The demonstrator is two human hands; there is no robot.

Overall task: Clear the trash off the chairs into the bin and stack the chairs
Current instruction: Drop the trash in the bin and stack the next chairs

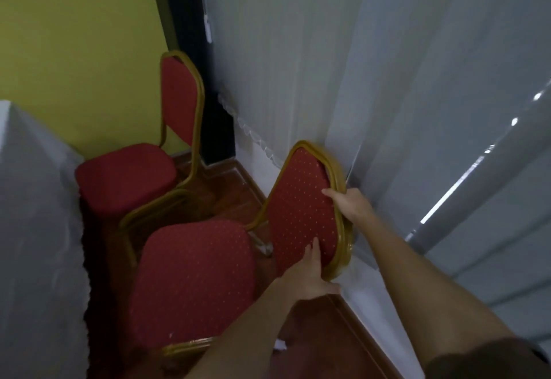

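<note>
Grip: right hand (347,202) curled over the top rail of the backrest (301,208), left hand (313,277) clasping its lower edge. Held chair (193,283), red dotted fabric and gold frame, sits lower centre. Second chair (125,182) is near at centre left; grey blinds (417,110) hang just beside the backrest at right.

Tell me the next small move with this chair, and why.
Probably lift the near chair slightly and swing it toward the corner chair: the left hand and right hand both grip its backrest, and both seats look bare of trash.
</note>
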